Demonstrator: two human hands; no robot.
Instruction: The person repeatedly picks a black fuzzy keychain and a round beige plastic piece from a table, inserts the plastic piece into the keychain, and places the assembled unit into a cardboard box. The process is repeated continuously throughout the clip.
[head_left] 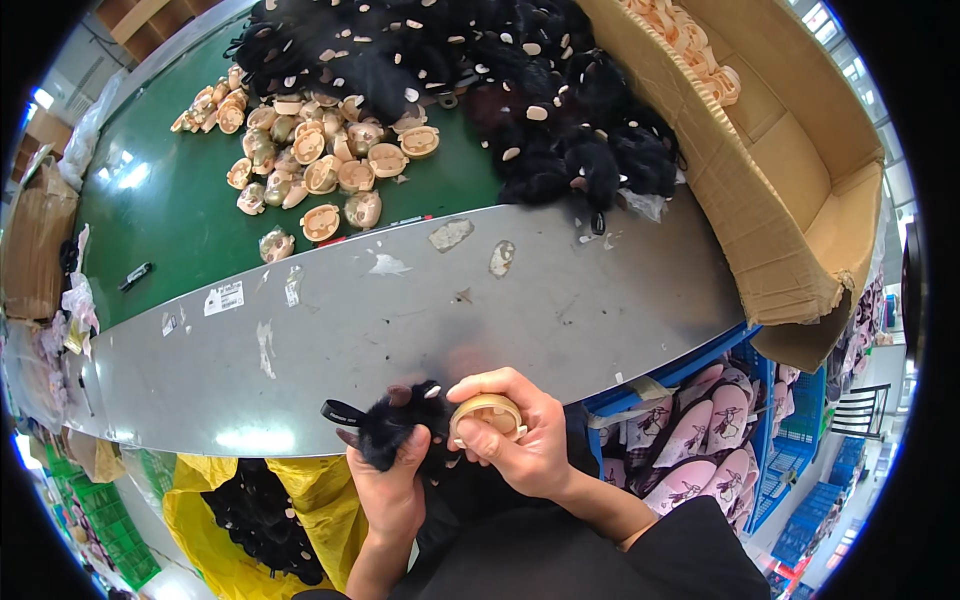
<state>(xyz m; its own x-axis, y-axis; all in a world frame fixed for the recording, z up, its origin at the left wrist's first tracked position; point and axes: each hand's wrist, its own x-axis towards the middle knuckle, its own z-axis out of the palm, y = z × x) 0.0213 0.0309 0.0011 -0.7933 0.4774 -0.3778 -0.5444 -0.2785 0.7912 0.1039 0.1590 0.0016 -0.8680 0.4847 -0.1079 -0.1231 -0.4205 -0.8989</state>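
Note:
My left hand (388,492) is closed around a small black plush piece (382,430) with brown ears and a black loop on its left side. In my right hand (535,445) is a beige hollow plastic doll-face shell (490,405), its inner side up and my thumb pressed on its rim. The shell sits right beside the plush; whether they touch is hard to make out. Both hands are just off the near edge of the grey metal worktop (330,350). Beyond it lies a pile of similar shells (355,177), some showing painted faces.
A heap of black plush pieces (535,165) covers the far side of the green mat (160,220). A large cardboard box (740,210) with peach plastic parts stands at right. Below are a blue crate (765,480) of pink slippers and a yellow bag (190,510). A marker (135,277) lies left.

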